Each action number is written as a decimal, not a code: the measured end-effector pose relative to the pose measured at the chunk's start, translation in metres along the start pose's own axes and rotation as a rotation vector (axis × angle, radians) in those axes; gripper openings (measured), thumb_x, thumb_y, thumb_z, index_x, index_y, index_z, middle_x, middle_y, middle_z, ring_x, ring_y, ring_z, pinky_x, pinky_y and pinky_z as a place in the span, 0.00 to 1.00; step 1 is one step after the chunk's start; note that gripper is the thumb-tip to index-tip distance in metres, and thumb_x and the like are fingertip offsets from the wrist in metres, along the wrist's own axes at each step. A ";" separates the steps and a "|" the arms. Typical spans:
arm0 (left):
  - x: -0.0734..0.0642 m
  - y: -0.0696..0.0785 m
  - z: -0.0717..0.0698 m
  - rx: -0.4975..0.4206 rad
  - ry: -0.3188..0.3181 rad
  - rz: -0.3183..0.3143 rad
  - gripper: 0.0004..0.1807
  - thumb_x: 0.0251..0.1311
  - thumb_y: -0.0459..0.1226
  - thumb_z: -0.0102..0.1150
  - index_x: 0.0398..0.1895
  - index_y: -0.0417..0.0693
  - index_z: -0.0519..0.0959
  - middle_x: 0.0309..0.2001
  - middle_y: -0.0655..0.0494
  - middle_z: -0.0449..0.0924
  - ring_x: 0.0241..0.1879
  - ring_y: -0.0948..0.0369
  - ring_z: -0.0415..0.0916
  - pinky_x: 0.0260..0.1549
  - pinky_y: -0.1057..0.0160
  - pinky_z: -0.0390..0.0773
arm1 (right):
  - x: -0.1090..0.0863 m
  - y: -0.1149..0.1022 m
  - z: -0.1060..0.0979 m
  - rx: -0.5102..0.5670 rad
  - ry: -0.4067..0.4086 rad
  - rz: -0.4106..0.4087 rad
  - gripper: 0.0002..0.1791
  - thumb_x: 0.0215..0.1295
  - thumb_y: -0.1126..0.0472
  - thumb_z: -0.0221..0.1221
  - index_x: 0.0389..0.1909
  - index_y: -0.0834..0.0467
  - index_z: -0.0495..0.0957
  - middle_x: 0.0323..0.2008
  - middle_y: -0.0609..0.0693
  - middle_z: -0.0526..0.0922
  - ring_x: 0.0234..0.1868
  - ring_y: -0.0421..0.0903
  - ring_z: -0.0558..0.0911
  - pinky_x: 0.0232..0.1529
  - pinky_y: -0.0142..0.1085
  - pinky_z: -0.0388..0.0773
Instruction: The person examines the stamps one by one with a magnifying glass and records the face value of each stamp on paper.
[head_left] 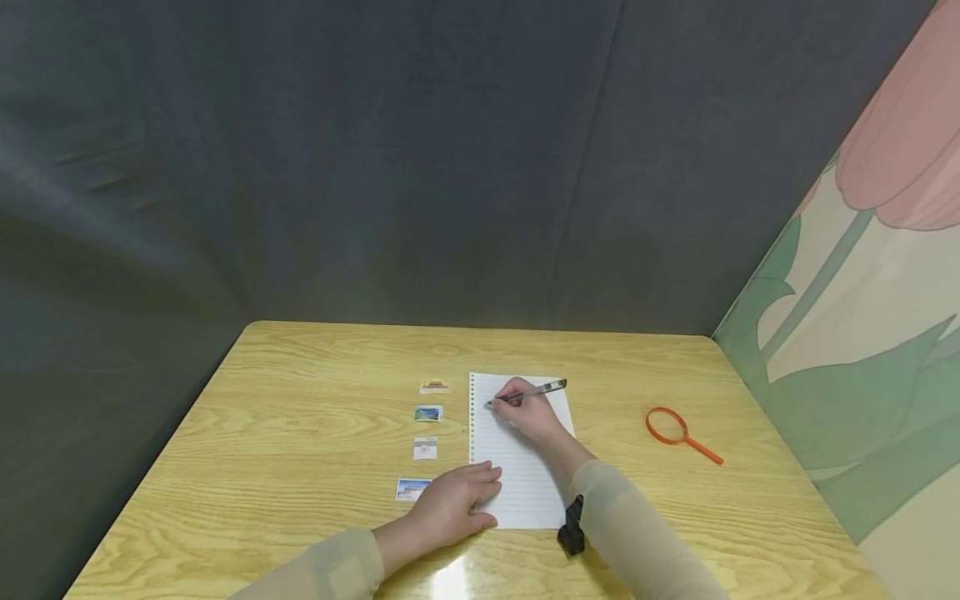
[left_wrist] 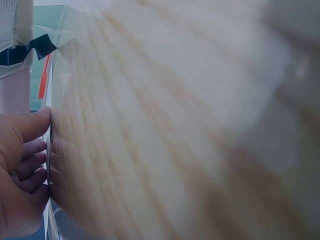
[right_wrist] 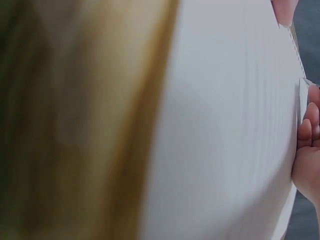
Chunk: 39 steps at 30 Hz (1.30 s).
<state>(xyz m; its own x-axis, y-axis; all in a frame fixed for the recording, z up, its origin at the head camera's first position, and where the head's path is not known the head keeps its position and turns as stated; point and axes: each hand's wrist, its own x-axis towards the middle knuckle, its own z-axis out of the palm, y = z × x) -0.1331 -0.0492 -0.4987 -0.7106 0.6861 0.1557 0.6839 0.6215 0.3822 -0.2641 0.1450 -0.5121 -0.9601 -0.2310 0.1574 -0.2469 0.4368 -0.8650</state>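
On paper (head_left: 525,492), hands (head_left: 457,502) (head_left: 531,414); pen (head_left: 552,386) gripped.

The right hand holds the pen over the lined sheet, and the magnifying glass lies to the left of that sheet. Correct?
One slip: the magnifying glass lies to the right of the lined sheet, as the head view shows. The right hand does hold the pen over the sheet.

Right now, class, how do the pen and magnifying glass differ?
The pen is mostly dark; the magnifying glass is orange, with a round rim the pen lacks. The right hand grips the pen, while the magnifying glass lies untouched on the table. Both have a straight shaft.
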 end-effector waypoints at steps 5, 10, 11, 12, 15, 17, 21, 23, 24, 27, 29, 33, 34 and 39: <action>0.000 0.000 -0.001 0.003 -0.005 -0.005 0.24 0.58 0.44 0.69 0.57 0.46 0.81 0.64 0.52 0.75 0.66 0.56 0.69 0.64 0.58 0.68 | 0.001 0.000 0.002 -0.014 0.018 -0.003 0.04 0.59 0.68 0.65 0.33 0.62 0.80 0.25 0.44 0.80 0.25 0.40 0.73 0.26 0.28 0.69; 0.000 -0.001 -0.001 0.007 -0.016 -0.012 0.25 0.58 0.45 0.69 0.58 0.46 0.81 0.64 0.53 0.74 0.66 0.57 0.68 0.65 0.60 0.68 | 0.002 0.000 0.004 -0.039 0.021 -0.013 0.04 0.59 0.69 0.65 0.32 0.60 0.79 0.24 0.44 0.79 0.25 0.40 0.73 0.28 0.29 0.69; 0.000 -0.001 0.000 0.006 -0.016 -0.011 0.25 0.58 0.45 0.69 0.58 0.46 0.81 0.64 0.53 0.74 0.66 0.57 0.68 0.65 0.60 0.68 | 0.003 0.000 0.004 -0.045 0.021 -0.010 0.04 0.59 0.68 0.65 0.32 0.59 0.79 0.24 0.43 0.79 0.25 0.40 0.73 0.28 0.29 0.69; 0.000 -0.002 0.000 0.003 -0.018 -0.012 0.25 0.58 0.45 0.69 0.58 0.46 0.81 0.65 0.53 0.74 0.66 0.57 0.68 0.65 0.60 0.67 | 0.003 0.000 0.005 -0.049 0.022 -0.006 0.04 0.60 0.68 0.65 0.32 0.59 0.79 0.24 0.43 0.79 0.25 0.40 0.73 0.28 0.29 0.70; 0.000 -0.002 0.000 -0.003 -0.018 -0.007 0.26 0.59 0.45 0.68 0.59 0.45 0.80 0.65 0.53 0.74 0.66 0.57 0.68 0.65 0.59 0.68 | 0.002 0.000 0.005 -0.060 0.018 0.001 0.04 0.60 0.68 0.65 0.32 0.58 0.79 0.24 0.43 0.78 0.25 0.40 0.72 0.27 0.30 0.69; -0.001 -0.002 0.000 -0.006 -0.013 0.000 0.25 0.59 0.45 0.68 0.59 0.45 0.81 0.64 0.53 0.74 0.66 0.56 0.68 0.64 0.59 0.68 | 0.002 0.000 0.004 -0.063 0.008 0.005 0.04 0.59 0.68 0.65 0.31 0.58 0.79 0.23 0.44 0.77 0.25 0.41 0.72 0.27 0.30 0.69; -0.001 -0.001 0.000 -0.016 -0.013 0.000 0.24 0.59 0.45 0.68 0.58 0.46 0.81 0.64 0.53 0.74 0.66 0.56 0.69 0.64 0.58 0.69 | 0.000 0.000 0.003 -0.062 -0.025 -0.004 0.05 0.57 0.68 0.65 0.29 0.57 0.79 0.21 0.44 0.76 0.24 0.41 0.71 0.26 0.30 0.68; -0.001 -0.001 -0.001 -0.021 -0.017 -0.008 0.24 0.59 0.45 0.68 0.58 0.47 0.81 0.64 0.53 0.74 0.66 0.56 0.68 0.64 0.59 0.69 | -0.001 0.001 0.002 -0.057 -0.045 -0.019 0.05 0.56 0.69 0.65 0.28 0.58 0.78 0.21 0.44 0.76 0.24 0.41 0.71 0.26 0.30 0.68; -0.001 0.000 -0.001 -0.019 -0.018 -0.009 0.24 0.59 0.45 0.69 0.58 0.47 0.81 0.64 0.53 0.74 0.66 0.57 0.68 0.64 0.59 0.69 | -0.001 0.002 0.002 -0.050 -0.056 -0.034 0.05 0.56 0.69 0.65 0.28 0.58 0.78 0.22 0.44 0.76 0.24 0.41 0.71 0.26 0.29 0.68; -0.001 -0.001 -0.001 -0.013 -0.014 -0.007 0.24 0.59 0.44 0.69 0.57 0.47 0.81 0.64 0.53 0.74 0.66 0.56 0.68 0.64 0.59 0.69 | -0.001 0.003 0.001 -0.044 -0.081 -0.053 0.05 0.56 0.69 0.65 0.28 0.58 0.79 0.22 0.44 0.76 0.25 0.40 0.72 0.26 0.29 0.69; -0.001 -0.001 -0.001 -0.011 -0.012 -0.003 0.24 0.58 0.45 0.69 0.58 0.46 0.81 0.64 0.53 0.74 0.66 0.56 0.68 0.64 0.59 0.69 | -0.002 0.003 0.000 -0.037 -0.092 -0.064 0.05 0.56 0.69 0.65 0.29 0.58 0.79 0.23 0.44 0.76 0.25 0.40 0.71 0.26 0.29 0.68; 0.000 -0.001 0.000 -0.007 -0.011 0.003 0.25 0.58 0.45 0.69 0.58 0.46 0.81 0.64 0.53 0.75 0.66 0.56 0.69 0.64 0.59 0.68 | -0.002 0.003 -0.002 -0.025 -0.099 -0.088 0.05 0.56 0.69 0.65 0.28 0.58 0.79 0.23 0.44 0.76 0.25 0.40 0.71 0.25 0.29 0.68; 0.000 -0.001 0.000 -0.008 -0.013 0.001 0.25 0.59 0.45 0.69 0.58 0.46 0.81 0.64 0.53 0.74 0.66 0.57 0.68 0.65 0.59 0.68 | -0.002 0.003 -0.002 -0.025 -0.099 -0.088 0.05 0.56 0.69 0.65 0.28 0.58 0.79 0.23 0.44 0.77 0.25 0.40 0.71 0.25 0.29 0.68; 0.000 -0.002 0.000 -0.016 -0.006 0.002 0.25 0.59 0.44 0.69 0.58 0.45 0.81 0.64 0.53 0.74 0.66 0.56 0.68 0.65 0.59 0.68 | -0.001 0.002 -0.002 -0.033 -0.104 -0.076 0.07 0.56 0.70 0.66 0.28 0.56 0.78 0.23 0.44 0.77 0.25 0.40 0.72 0.25 0.29 0.69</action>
<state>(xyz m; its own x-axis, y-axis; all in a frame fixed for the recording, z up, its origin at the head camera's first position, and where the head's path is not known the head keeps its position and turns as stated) -0.1345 -0.0505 -0.4996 -0.7080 0.6899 0.1507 0.6827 0.6141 0.3961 -0.2639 0.1478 -0.5136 -0.9202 -0.3528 0.1696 -0.3238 0.4426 -0.8362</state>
